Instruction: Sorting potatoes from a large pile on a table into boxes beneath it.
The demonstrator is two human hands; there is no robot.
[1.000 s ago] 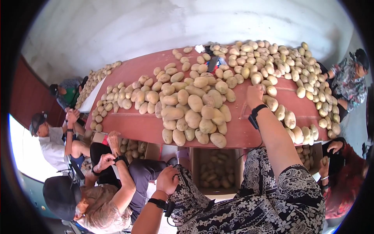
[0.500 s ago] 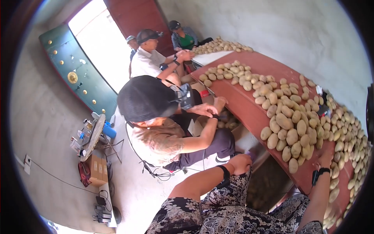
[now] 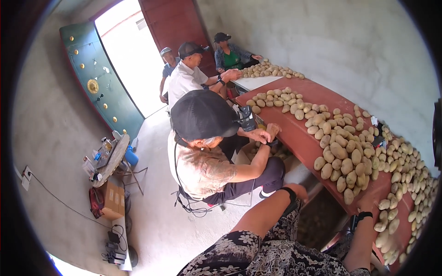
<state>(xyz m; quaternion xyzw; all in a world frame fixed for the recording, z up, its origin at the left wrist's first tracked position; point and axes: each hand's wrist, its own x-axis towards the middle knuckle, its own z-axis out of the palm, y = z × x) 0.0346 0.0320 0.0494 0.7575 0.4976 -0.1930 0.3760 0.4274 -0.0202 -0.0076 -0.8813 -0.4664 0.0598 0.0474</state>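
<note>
A heap of potatoes [image 3: 338,151] lies on the red tabletop [image 3: 299,133], with many smaller ones [image 3: 416,161] spread along its right side. My right hand [image 3: 367,204] is low over the tabletop between the heap and the smaller potatoes; its fingers are blurred, and I see no potato in it. My left hand [image 3: 298,191] hangs beside the table's near edge, above a dark opening [image 3: 317,218] below the tabletop. Its fingers are mostly turned away, so what they hold, if anything, is hidden. Both wrists carry black bands.
Close on my left sits a person in a dark cap [image 3: 202,115], hands over a box of potatoes [image 3: 248,154] beside the table. Other people [image 3: 189,76] sit farther back near the doorway. A small round table [image 3: 113,158] and cardboard box [image 3: 113,200] stand at the left wall.
The view has shifted, so most of the room appears farther right. My right hand has moved left and nearer to me, off the smaller potatoes. My left hand has shifted slightly right.
</note>
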